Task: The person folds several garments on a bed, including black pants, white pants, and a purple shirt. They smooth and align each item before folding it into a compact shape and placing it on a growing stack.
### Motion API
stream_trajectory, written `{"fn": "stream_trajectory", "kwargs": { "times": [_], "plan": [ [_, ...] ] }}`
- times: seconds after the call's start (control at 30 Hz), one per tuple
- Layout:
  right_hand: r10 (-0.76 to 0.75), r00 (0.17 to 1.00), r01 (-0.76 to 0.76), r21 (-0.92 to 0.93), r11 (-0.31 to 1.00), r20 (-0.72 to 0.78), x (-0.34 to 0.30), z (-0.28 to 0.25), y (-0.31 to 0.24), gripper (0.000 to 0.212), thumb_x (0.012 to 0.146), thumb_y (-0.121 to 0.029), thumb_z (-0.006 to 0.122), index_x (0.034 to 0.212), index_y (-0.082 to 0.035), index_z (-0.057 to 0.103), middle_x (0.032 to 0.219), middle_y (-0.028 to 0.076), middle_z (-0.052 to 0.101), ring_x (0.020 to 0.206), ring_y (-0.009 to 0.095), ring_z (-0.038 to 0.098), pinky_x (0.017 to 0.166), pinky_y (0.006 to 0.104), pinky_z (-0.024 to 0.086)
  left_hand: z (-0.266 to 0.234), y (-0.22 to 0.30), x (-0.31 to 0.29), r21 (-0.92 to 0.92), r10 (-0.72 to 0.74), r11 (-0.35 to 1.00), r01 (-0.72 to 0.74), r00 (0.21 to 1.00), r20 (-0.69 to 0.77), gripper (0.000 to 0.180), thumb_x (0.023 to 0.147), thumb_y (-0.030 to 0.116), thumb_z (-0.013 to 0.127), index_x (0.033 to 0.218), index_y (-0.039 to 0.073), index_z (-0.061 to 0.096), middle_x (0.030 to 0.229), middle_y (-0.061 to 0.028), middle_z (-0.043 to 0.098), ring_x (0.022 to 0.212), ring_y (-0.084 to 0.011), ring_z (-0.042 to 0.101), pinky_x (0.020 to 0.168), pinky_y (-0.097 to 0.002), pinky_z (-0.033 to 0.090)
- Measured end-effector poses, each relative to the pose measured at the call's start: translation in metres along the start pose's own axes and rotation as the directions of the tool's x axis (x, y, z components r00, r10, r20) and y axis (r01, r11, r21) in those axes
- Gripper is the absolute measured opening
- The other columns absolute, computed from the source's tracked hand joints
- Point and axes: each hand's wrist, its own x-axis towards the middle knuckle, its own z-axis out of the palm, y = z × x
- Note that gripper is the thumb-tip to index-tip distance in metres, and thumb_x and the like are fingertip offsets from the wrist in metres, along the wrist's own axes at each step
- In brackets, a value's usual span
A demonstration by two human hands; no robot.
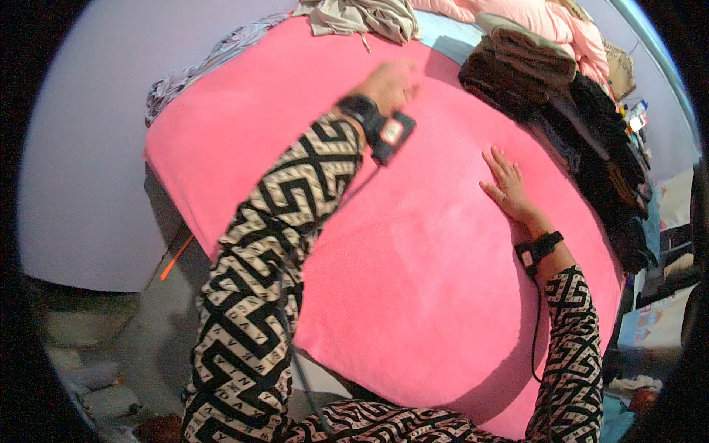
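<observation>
A pink blanket (413,273) with a soft, fuzzy surface lies spread out before me, mostly flat with faint creases. Toward its far edge my left hand (390,85) is stretched out over it. That hand is blurred, so its fingers are hard to make out. Farther right and nearer to me, my right hand (509,184) lies flat on the blanket, its fingers apart and nothing in them. Each wrist wears a black strap with a small device and a cable.
Dark folded clothes (583,133) are heaped along the right edge, beside a pink quilt (546,29). A beige garment (362,18) lies at the far edge, and a striped grey cloth (214,63) at the far left. An orange strip (177,257) hangs below the blanket's left edge.
</observation>
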Motion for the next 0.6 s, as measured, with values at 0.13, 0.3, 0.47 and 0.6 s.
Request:
{"fn": "stream_trajectory", "kwargs": {
  "times": [0.13, 0.3, 0.47, 0.6],
  "plan": [
    [-0.02, 0.999, 0.02, -0.011, 1.0, -0.047, -0.005, 0.001, 0.006, 0.068, 0.099, -0.048, 0.054, 0.157, -0.02, 0.031, 0.164, 0.015, 0.021, 0.154, 0.031, 0.012, 0.122, 0.0544, 0.008, 0.006, 0.068, 0.001, 0.14, 0.336, 0.924, -0.355, 0.931, 0.143, 0.019, 0.1, 0.02, 0.054, 0.094, 0.003, 0.06, 0.084, -0.0088, 0.062, 0.077, -0.0174, 0.062, 0.073, -0.03, 0.055],
    [-0.02, 0.998, 0.021, 0.003, 1.0, -0.052, -0.008, 0.0, 0.014, 0.067, 0.099, -0.049, 0.053, 0.156, -0.02, 0.033, 0.164, 0.015, 0.023, 0.154, 0.031, 0.013, 0.122, 0.0545, 0.009, 0.008, 0.06, -0.03, 0.8, 0.413, 0.383, -0.462, 0.86, 0.3, 0.023, 0.097, 0.027, 0.063, 0.107, 0.006, 0.067, 0.1, -0.0078, 0.07, 0.096, -0.021, 0.068, 0.086, -0.0347, 0.054],
    [0.001, 0.999, -0.002, -0.029, 1.0, -0.05, -0.008, 0.003, 0.017, 0.067, 0.099, -0.049, 0.052, 0.156, -0.019, 0.032, 0.164, 0.015, 0.023, 0.154, 0.031, 0.013, 0.122, 0.0546, 0.008, 0.009, 0.016, -0.082, 0.666, 0.289, -0.454, -0.592, 0.609, 0.738, 0.026, 0.093, 0.027, 0.065, 0.111, 0.008, 0.068, 0.107, -0.0116, 0.07, 0.096, -0.0228, 0.069, 0.085, -0.0369, 0.055],
    [0.063, 0.996, -0.059, -0.058, 0.997, 0.059, -0.004, -0.008, 0.017, 0.069, 0.098, -0.051, 0.054, 0.155, -0.017, 0.035, 0.163, 0.016, 0.025, 0.153, 0.032, 0.018, 0.122, 0.0518, 0.013, 0.022, 0.011, -0.095, 0.855, 0.168, -0.168, -0.491, 0.84, 0.515, 0.024, 0.094, 0.023, 0.061, 0.111, 0.009, 0.069, 0.109, -0.012, 0.071, 0.095, -0.0231, 0.068, 0.085, -0.0365, 0.054]
  ]
}}
